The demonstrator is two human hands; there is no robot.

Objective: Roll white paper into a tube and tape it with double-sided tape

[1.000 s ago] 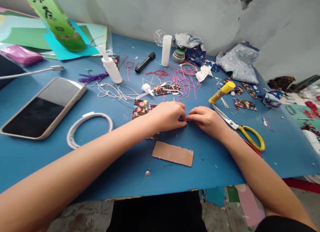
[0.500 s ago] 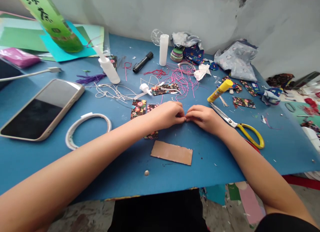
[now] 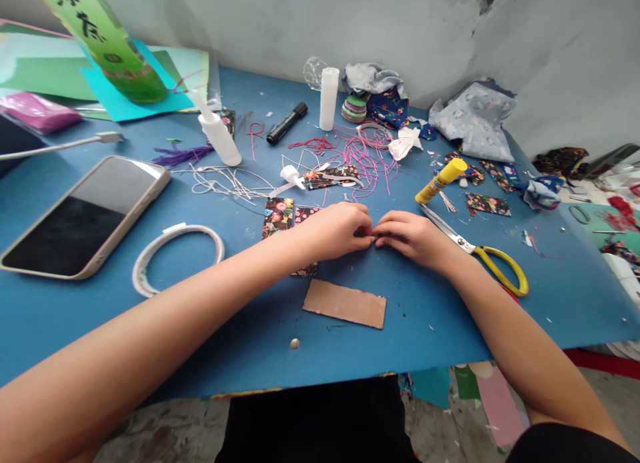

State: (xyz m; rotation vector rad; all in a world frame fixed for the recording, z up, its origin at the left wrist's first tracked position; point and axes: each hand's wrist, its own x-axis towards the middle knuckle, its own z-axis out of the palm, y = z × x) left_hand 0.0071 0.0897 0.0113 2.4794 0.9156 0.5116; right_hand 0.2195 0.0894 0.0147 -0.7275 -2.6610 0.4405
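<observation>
My left hand (image 3: 334, 230) and my right hand (image 3: 411, 236) meet fingertip to fingertip on the blue table (image 3: 240, 330), both closed in a pinch around something too small to make out. Part of a floral fabric piece (image 3: 279, 216) lies under my left wrist. A brown cardboard strip (image 3: 345, 304) lies just in front of both hands. Tangled pink threads (image 3: 367, 158) spread just beyond my fingers.
Yellow-handled scissors (image 3: 480, 251) and a yellow glue stick (image 3: 441, 180) lie to the right. A phone (image 3: 85, 216) and a tape ring (image 3: 176, 257) sit at the left. A white squeeze bottle (image 3: 219, 136), black marker (image 3: 287, 123), white tube (image 3: 328, 98), green bottle (image 3: 107, 46) and fabric scraps (image 3: 475, 120) crowd the back.
Both hands stay pinched together at the same spot, with only slight finger shifts. The view has shifted a little.
</observation>
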